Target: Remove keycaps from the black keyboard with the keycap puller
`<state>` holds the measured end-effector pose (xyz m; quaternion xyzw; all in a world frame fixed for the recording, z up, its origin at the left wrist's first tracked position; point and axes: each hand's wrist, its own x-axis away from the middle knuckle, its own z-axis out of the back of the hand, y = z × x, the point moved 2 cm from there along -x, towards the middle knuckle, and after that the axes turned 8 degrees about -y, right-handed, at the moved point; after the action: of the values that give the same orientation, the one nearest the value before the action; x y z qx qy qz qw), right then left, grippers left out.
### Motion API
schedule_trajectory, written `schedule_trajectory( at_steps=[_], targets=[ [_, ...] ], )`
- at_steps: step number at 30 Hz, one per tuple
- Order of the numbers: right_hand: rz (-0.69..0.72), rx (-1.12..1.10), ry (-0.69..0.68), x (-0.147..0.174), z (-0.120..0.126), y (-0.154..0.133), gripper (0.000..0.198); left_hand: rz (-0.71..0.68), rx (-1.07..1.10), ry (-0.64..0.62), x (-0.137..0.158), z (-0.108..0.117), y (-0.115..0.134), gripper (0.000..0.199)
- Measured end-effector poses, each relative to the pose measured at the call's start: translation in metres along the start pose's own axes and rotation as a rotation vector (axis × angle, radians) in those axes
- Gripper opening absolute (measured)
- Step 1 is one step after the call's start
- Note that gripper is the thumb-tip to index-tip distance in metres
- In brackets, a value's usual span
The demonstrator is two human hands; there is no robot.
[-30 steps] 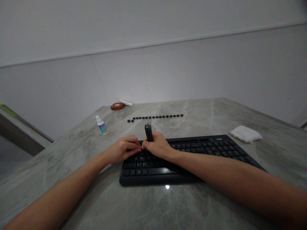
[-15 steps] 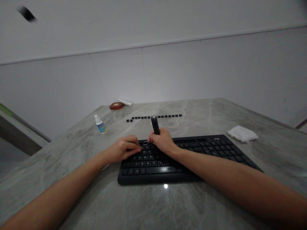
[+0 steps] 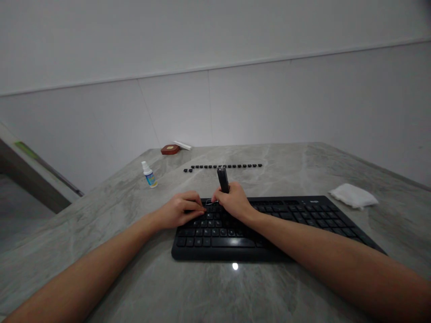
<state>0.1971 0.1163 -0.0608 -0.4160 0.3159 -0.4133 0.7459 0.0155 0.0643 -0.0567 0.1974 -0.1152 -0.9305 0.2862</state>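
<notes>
A black keyboard [image 3: 232,254] lies on the grey marbled table. My right hand [image 3: 235,200] is closed around the black handle of a keycap puller [image 3: 223,180], which stands nearly upright. Its thin wire loop [image 3: 211,202] reaches left over the keyboard's upper left keys. My left hand [image 3: 185,208] rests at the keyboard's upper left, fingertips pinched together beside the wire. Whatever those fingers hold, if anything, is too small to make out. Behind the keyboard, several loose black keycaps [image 3: 239,166] form a line, with two more [image 3: 187,170] at its left end.
A small white spray bottle [image 3: 149,175] with a blue label stands left of the keycaps. At the back lie a reddish-brown case [image 3: 170,149] and a white strip [image 3: 182,145]. A white cloth or wipe [image 3: 353,195] sits right of the keyboard. The wall [image 3: 249,107] rises behind the table.
The view has shifted, so the whole table appears slightly farther right and lower. Both hands keep nearly the same place on the keyboard. A blurred dark shape at the upper left is gone.
</notes>
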Motion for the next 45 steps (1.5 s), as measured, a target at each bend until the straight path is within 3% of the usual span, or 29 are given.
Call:
schedule_trajectory(
  at_steps=[17,23,36,45],
  targets=[
    [0.033,0.016,-0.011,0.0,-0.003,0.002,0.02,-0.004,0.006,-0.004,0.001,0.0,-0.002,0.018],
    [0.079,0.024,-0.081,-0.001,-0.004,0.001,0.018,0.014,0.0,-0.005,0.001,0.0,-0.001,0.018],
    [0.204,0.239,-0.191,0.006,-0.006,-0.003,0.012,0.044,-0.034,0.048,0.007,0.004,-0.001,0.014],
    [0.364,0.443,-0.167,0.01,-0.01,-0.003,0.013,0.032,0.01,-0.016,0.003,0.003,0.004,0.018]
  ],
)
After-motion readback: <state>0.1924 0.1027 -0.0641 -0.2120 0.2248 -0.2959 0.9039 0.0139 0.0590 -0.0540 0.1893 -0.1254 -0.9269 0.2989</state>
